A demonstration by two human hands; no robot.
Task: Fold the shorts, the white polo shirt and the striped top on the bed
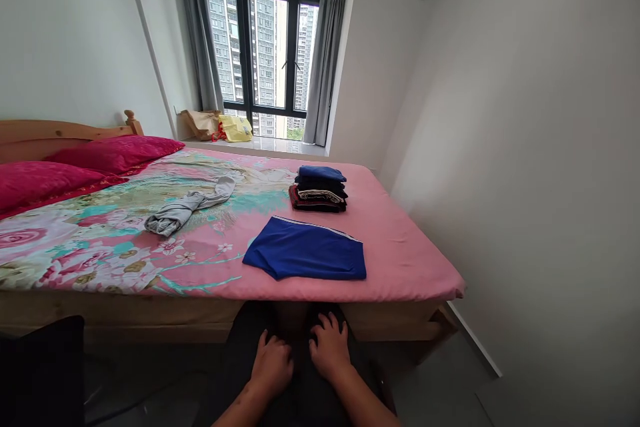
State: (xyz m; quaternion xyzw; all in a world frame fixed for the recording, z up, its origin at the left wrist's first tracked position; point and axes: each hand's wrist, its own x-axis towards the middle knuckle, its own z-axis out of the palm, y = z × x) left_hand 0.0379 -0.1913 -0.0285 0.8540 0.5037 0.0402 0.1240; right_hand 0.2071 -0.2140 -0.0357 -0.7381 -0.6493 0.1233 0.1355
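My left hand [273, 363] rests palm down on my dark-clothed left thigh, its fingers loosely bent and partly out of sight. Spread fingers of my right hand [331, 347] lie over my right knee; neither hand holds anything. Just beyond my knees, a folded blue garment with a white-edged strip [310, 252], perhaps trousers or shorts, lies flat near the bed's front edge. Behind it stands a stack of folded dark clothes [320, 192] with a blue piece on top. To the left, a rolled grey garment [187, 208] lies across the floral sheet.
The bed [400, 267] has a pink floral sheet and a wooden frame. Red pillows [115, 152] lie by the headboard [65, 128]. A brown paper bag [200, 123] and a yellow bag [236, 128] sit on the windowsill. A dark object [45, 367] stands at lower left.
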